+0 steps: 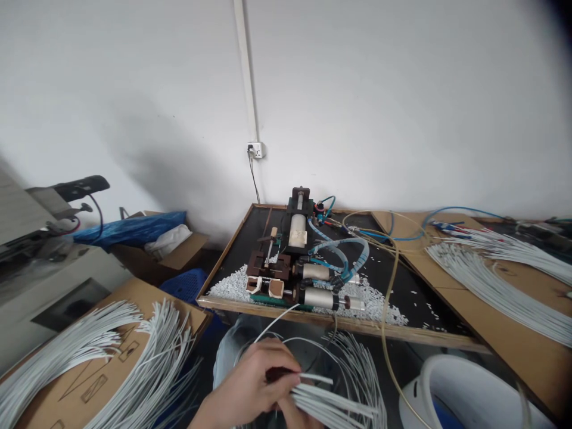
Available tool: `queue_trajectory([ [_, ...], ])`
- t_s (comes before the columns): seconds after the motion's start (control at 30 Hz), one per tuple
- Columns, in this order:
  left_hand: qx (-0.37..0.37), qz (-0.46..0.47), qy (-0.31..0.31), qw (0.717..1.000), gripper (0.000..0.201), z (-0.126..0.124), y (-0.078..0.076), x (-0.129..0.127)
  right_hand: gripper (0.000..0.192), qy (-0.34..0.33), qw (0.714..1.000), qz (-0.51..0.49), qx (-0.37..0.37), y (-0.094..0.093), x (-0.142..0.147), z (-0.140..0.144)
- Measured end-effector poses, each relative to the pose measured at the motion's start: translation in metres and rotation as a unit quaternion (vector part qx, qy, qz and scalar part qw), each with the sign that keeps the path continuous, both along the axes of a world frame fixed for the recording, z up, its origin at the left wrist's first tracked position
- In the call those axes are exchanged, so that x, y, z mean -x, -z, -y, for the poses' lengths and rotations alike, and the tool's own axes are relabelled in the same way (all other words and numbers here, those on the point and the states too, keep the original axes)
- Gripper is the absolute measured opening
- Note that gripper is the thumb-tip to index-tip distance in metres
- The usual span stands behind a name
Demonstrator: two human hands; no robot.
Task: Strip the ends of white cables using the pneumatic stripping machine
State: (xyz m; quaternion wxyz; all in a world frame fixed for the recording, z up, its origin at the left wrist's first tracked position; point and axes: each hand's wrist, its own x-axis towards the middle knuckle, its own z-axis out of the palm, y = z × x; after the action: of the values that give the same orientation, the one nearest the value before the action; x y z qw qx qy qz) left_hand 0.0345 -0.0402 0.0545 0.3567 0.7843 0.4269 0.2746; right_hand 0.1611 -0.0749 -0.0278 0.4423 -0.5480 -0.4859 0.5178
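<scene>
At the bottom centre of the frame, the left hand (pixel 250 384) pinches a bundle of white wires (pixel 339 402) whose long axis runs rightward; the right hand (pixel 295 414) below is mostly hidden, its grip unclear.

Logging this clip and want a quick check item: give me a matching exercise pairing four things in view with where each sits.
Things:
1. Small pneumatic wire-stripping machine
2. Bundle of white cables in the hand
3. Heap of short white insulation offcuts
4. Blue plastic sheet

Places:
A. Over an open cardboard box, far left
B. Bottom centre, at the lap
C. Middle of the dark tray
D. Near-left corner of the dark tray

Pairs: 1-C, 2-B, 3-D, 4-A
</scene>
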Motion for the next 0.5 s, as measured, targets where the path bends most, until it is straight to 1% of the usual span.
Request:
queue_trajectory([
  [0.1, -0.042, -0.018, -0.040, 0.998, 0.019, -0.001, 0.003, -0.002, 0.027, -0.010, 1.000, -0.023, 0.017, 0.002, 0.000, -0.001],
  [0.17, -0.033, 0.006, -0.081, 0.996, 0.020, -0.002, 0.010, -0.001, 0.025, -0.019, 0.999, -0.035, 0.027, 0.003, 0.002, -0.002],
  [0.2, -0.019, 0.031, -0.108, 0.994, 0.021, -0.004, 0.013, 0.001, 0.029, -0.026, 0.998, -0.044, 0.033, 0.005, 0.003, -0.002],
  [0.27, 0.004, 0.091, -0.174, 0.981, 0.024, -0.009, 0.021, 0.006, 0.044, -0.041, 0.995, -0.072, 0.052, 0.006, 0.006, -0.004],
  [0.33, 0.004, 0.149, -0.243, 0.958, 0.027, -0.018, 0.028, 0.011, 0.058, -0.050, 0.990, -0.108, 0.074, 0.008, 0.008, -0.006],
  [0.37, -0.002, 0.172, -0.269, 0.948, 0.027, -0.023, 0.031, 0.014, 0.062, -0.051, 0.988, -0.122, 0.083, 0.008, 0.008, -0.008],
  [0.43, -0.009, 0.199, -0.294, 0.935, 0.028, -0.032, 0.037, 0.019, 0.064, -0.047, 0.986, -0.134, 0.087, 0.008, 0.009, -0.009],
  [0.5, -0.001, 0.204, -0.298, 0.933, 0.031, -0.039, 0.044, 0.022, 0.065, -0.043, 0.986, -0.135, 0.086, 0.007, 0.009, -0.010],
])
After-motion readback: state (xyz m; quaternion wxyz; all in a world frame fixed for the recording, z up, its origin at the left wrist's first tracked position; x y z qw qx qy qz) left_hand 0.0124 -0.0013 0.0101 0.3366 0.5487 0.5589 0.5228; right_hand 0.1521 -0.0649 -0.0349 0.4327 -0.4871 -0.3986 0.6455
